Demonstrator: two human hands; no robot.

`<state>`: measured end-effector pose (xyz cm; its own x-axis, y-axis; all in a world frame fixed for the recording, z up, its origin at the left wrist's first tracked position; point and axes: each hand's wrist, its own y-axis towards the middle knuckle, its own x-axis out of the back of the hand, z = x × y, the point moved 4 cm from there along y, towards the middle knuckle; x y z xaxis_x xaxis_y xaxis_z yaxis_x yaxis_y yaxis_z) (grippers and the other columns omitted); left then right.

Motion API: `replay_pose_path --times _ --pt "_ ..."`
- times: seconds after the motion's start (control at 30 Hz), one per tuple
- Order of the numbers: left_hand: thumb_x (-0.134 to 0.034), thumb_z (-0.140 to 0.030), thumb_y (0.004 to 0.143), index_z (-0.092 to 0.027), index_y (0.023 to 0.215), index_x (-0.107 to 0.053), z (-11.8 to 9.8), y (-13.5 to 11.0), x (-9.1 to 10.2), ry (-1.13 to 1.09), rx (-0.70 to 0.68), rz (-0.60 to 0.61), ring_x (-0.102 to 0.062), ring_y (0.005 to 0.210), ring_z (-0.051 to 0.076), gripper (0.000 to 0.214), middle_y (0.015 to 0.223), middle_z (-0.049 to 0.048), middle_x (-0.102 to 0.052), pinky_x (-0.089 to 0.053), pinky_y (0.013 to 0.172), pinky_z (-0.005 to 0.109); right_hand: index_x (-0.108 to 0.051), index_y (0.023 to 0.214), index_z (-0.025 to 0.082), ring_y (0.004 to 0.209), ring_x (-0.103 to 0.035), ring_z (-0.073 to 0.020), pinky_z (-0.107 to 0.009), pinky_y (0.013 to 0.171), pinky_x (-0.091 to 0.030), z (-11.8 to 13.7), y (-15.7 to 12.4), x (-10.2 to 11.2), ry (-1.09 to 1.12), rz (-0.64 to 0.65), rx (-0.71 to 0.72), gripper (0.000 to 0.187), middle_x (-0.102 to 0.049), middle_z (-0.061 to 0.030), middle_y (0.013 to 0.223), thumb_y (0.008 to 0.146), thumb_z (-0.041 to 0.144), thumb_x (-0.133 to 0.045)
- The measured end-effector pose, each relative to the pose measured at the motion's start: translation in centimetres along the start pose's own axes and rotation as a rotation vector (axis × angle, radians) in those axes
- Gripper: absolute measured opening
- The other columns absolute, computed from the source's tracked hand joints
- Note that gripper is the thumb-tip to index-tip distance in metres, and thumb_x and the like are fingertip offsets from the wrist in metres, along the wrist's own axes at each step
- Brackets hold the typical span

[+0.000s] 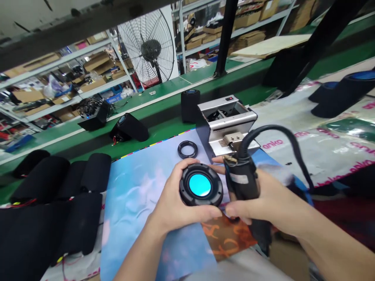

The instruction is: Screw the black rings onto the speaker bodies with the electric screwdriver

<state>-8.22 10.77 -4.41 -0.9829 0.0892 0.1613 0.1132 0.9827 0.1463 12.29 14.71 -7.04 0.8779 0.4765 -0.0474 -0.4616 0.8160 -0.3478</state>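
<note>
My left hand [172, 199] is wrapped round a round black speaker part [200, 185] with a bright cyan disc in its middle, holding it face up over a blue printed mat [137, 187]. My right hand [269, 203] grips a black powered hand tool [243, 177] with a thick black cable [281, 134] looping off to the right. The tool body stands right beside the speaker part, touching or nearly touching its right rim. A loose black ring [188, 149] lies on the mat just beyond the hands.
A silver metal machine [227, 117] stands behind the hands. Several black cylindrical speaker bodies [58, 183] lie at the left, others on the green conveyor [164, 128]. More black speakers [342, 93] sit far right. A big fan [149, 47] and shelves of cartons stand behind.
</note>
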Motion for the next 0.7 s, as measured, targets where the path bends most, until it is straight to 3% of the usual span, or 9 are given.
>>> replay_pose_path --times 0.13,0.27,0.53,0.7 --pt "-0.1 -0.056 0.062 -0.025 0.138 -0.058 -0.2 -0.4 -0.2 0.101 -0.186 -0.085 -0.059 0.139 0.038 0.092 0.149 0.0141 -0.059 -0.047 0.12 0.054 -0.041 0.15 0.029 0.046 -0.058 -0.0167 -0.024 0.045 -0.049 -0.2 0.1 -1.6 0.085 0.038 -0.073 0.11 -0.066 0.0055 0.063 0.055 0.033 -0.095" --pt "-0.098 -0.061 0.062 -0.025 0.137 -0.059 -0.1 -0.5 -0.3 0.118 -0.31 -0.148 -0.059 0.14 0.038 0.092 0.146 0.0151 -0.061 -0.048 0.12 0.056 -0.045 0.144 0.028 0.048 -0.057 -0.0165 -0.025 0.045 -0.049 -0.2 0.1 -1.6 0.078 0.004 -0.082 0.105 -0.068 0.0037 0.07 0.052 0.035 -0.095" --pt "-0.099 -0.06 0.06 -0.023 0.137 -0.058 -0.3 -0.5 -0.1 0.142 -0.155 -0.085 -0.058 0.141 0.04 0.095 0.148 0.0163 -0.061 -0.049 0.119 0.055 -0.057 0.126 0.041 0.046 -0.057 -0.0212 -0.033 0.045 -0.05 -1.1 0.5 -1.2 0.064 -0.04 -0.101 0.094 -0.07 0.0038 0.071 0.042 0.036 -0.098" --pt "-0.101 -0.045 0.063 -0.025 0.14 -0.054 -0.1 -0.1 -0.2 -0.013 -0.032 0.084 -0.071 0.124 0.035 0.093 0.138 0.0123 -0.07 -0.058 0.107 0.049 -0.058 0.123 0.041 0.048 -0.058 -0.0234 -0.037 0.048 -0.054 -0.8 0.4 -1.2 0.05 -0.05 -0.098 0.089 -0.068 0.0043 0.068 0.043 0.033 -0.098"
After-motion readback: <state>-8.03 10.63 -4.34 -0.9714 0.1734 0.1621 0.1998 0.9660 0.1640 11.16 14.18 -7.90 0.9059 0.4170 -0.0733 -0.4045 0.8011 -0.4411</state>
